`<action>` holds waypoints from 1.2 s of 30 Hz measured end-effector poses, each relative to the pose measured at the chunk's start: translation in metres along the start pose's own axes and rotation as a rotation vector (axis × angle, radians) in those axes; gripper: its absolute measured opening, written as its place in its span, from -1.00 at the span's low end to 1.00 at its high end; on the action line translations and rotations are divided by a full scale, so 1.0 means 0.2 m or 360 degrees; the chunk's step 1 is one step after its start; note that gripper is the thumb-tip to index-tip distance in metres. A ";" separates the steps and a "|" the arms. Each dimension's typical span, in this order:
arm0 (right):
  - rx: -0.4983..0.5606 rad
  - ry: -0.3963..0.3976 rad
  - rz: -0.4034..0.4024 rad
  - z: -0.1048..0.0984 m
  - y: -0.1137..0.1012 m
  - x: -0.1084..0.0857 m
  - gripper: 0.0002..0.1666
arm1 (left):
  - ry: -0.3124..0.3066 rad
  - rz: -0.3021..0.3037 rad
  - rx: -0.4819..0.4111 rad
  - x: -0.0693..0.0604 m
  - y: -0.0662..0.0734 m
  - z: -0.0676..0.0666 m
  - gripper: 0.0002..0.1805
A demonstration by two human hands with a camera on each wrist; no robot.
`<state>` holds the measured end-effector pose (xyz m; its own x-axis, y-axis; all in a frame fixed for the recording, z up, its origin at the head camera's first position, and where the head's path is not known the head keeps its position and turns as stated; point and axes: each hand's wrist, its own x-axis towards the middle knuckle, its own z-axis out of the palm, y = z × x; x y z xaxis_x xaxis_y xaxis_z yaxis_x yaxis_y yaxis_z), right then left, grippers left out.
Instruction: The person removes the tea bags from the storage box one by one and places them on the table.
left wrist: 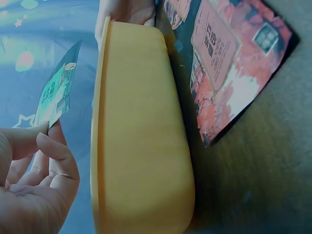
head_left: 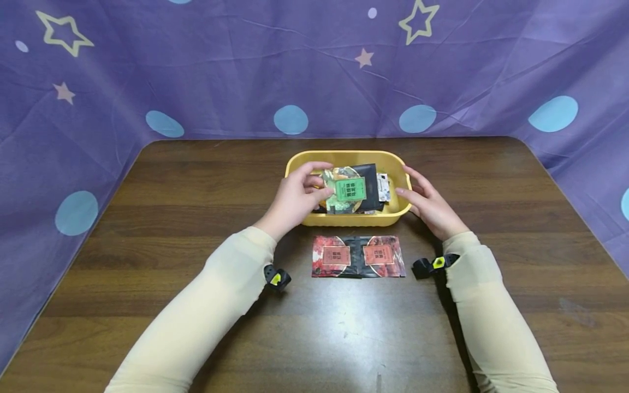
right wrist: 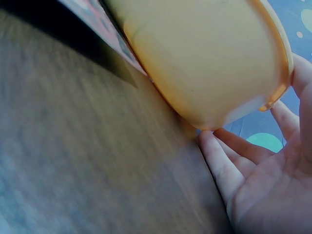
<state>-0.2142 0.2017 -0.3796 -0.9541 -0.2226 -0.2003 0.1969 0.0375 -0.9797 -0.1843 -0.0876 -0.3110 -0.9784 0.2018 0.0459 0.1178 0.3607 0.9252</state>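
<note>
Visibly, left fingers pinch a green-labelled packet lettered in Chinese; right fingers spread against a yellow tub.

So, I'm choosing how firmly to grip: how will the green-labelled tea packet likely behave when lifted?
The green-labelled tea packet is probably fairly stiff: the left hand pinches it near one edge, yet it juts out without obvious droop. It looks thin and flat, so probably light.

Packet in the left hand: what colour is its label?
The label is green with dark lettering; the head view shows it best.
</note>
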 end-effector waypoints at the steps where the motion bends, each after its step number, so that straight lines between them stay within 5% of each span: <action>1: 0.0003 -0.0002 -0.0002 0.00 0.00 0.00 -0.15 | -0.0002 0.0001 -0.0004 -0.01 0.00 0.00 -0.50; 36: 0.0044 -0.0008 -0.0020 -0.01 0.01 0.00 -0.17 | -0.0226 -0.0118 0.0086 -0.26 -0.15 -0.13 -0.53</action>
<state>-0.2146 0.2031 -0.3817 -0.9554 -0.2280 -0.1876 0.1908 0.0078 -0.9816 -0.1415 -0.1332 -0.3318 -0.9514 0.2978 -0.0790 0.0587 0.4270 0.9023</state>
